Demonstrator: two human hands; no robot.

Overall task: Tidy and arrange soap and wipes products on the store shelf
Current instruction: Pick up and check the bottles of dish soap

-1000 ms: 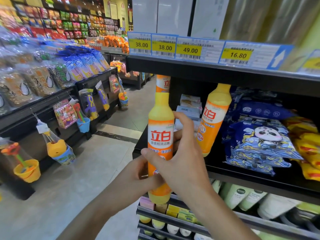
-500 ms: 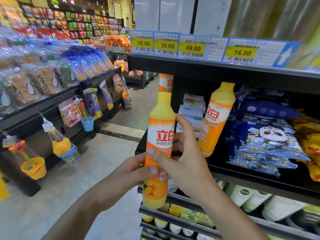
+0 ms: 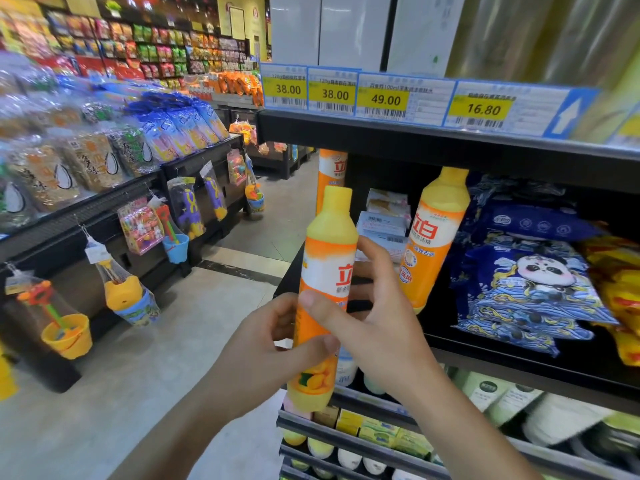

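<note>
An orange and yellow dish soap bottle (image 3: 323, 271) is held upright in front of the black shelf's (image 3: 485, 358) left end. My left hand (image 3: 266, 351) grips its lower body from the left, and my right hand (image 3: 374, 317) wraps it from the right with the thumb across the label. A second matching bottle (image 3: 433, 237) stands tilted on the shelf. A third matching bottle (image 3: 332, 168) rises behind the held one. Blue panda wipes packs (image 3: 526, 285) lie to the right, and small white soap boxes (image 3: 381, 223) are stacked at the back.
Yellow price tags (image 3: 384, 98) line the shelf edge above. Lower shelves hold small yellow boxes (image 3: 377, 431) and pale green bottles (image 3: 485, 393). Orange-yellow packs (image 3: 620, 289) lie at far right. Across the aisle, a black display (image 3: 104, 216) carries snack bags and hanging toy buckets.
The held bottle has come down and slightly left, and turned so its label faces more to the right. Both hands stayed on it.
</note>
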